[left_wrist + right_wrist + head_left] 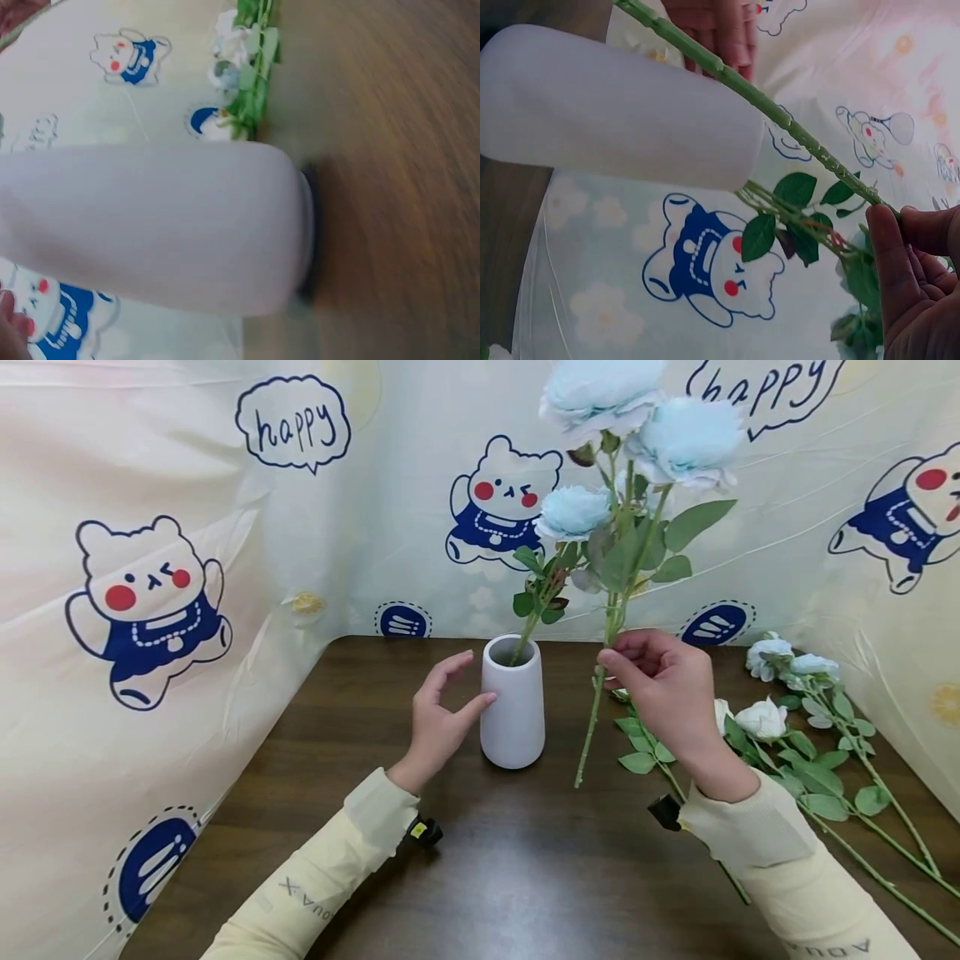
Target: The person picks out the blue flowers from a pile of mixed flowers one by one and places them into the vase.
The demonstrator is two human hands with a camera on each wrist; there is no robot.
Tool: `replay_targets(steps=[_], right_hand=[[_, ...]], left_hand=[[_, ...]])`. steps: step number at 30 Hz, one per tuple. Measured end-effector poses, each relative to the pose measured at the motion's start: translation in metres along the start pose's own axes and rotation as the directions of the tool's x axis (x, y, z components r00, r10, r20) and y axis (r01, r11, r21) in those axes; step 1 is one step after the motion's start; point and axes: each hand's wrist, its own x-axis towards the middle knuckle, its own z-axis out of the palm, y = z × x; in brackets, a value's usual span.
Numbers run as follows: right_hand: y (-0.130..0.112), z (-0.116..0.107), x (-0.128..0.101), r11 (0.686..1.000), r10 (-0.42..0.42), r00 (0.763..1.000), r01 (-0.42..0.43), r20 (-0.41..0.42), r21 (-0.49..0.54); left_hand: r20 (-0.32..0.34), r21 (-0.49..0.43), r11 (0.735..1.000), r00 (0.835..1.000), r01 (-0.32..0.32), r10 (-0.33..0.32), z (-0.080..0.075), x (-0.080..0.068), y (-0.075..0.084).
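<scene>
A pale cloth backdrop [300,518] surrounds a dark brown wood-grain tabletop [442,902] on the left, far and right sides, creased in places and pinkish cream at left, faintly greenish at the far side. Winking cartoon bears [153,610] in blue outfits are printed across it, with "happy" speech bubbles [293,423], round blue badges [402,620] and orange slices [307,602]. A soft whitish reflection [510,893] glows on the tabletop's near part.

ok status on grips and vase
Right grip pinches blue flower stem, outside vase. Left grip beside upright vase. Other stems already inside, possibly in the way.
</scene>
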Motion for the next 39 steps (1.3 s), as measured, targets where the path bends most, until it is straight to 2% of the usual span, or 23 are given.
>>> replay_targets(steps=[2,4,6,8,11,15,18,22,25,33,39], right_hand=[[-0.001,0.005,0.0,1.0,-0.01,1.0,0.01,0.009,-0.001],[-0.001,0.01,-0.001,1.0,-0.022,1.0,0.022,0.012,0.005],[-0.001,0.014,-0.002,0.999,-0.038,0.999,0.038,0.015,0.007],[-0.001,0.018,-0.003,0.998,-0.056,0.998,0.056,0.018,0.012],[-0.003,0.025,-0.004,0.997,-0.078,0.997,0.078,0.027,0.027],[-0.004,0.035,-0.007,0.994,-0.102,0.994,0.1,0.039,0.045],[-0.005,0.042,-0.009,0.992,-0.114,0.992,0.111,0.055,0.061],[-0.004,0.05,-0.011,0.99,-0.122,0.989,0.116,0.082,0.082],[-0.004,0.055,-0.013,0.989,-0.132,0.986,0.124,0.101,0.08],[-0.002,0.065,-0.015,0.989,-0.138,0.982,0.13,0.13,0.075],[0.0,0.07,-0.015,0.99,-0.127,0.981,0.116,0.147,0.08]], left_hand=[[-0.054,-0.001,0.995,0.994,-0.098,0.098,0.002,0.0,-0.003],[-0.067,-0.028,0.98,0.979,-0.195,0.193,0.005,-0.001,-0.005],[-0.045,-0.073,0.962,0.964,-0.265,0.262,0.009,-0.001,-0.003],[0.005,-0.14,0.945,0.954,-0.295,0.299,0.013,-0.002,0.002],[0.114,-0.224,0.943,0.955,-0.245,0.275,0.018,-0.004,0.011],[0.252,-0.282,0.954,0.951,-0.104,0.179,0.025,-0.007,0.021],[0.301,-0.284,0.959,0.947,-0.019,0.108,0.028,-0.009,0.026],[0.304,-0.272,0.96,0.952,0.059,0.027,0.03,-0.01,0.027],[0.299,-0.295,0.95,0.954,0.101,-0.009,0.03,-0.011,0.028],[0.295,-0.326,0.932,0.954,0.16,-0.06,0.025,-0.012,0.024],[0.294,-0.296,0.938,0.952,0.182,-0.092,0.022,-0.014,0.02]])
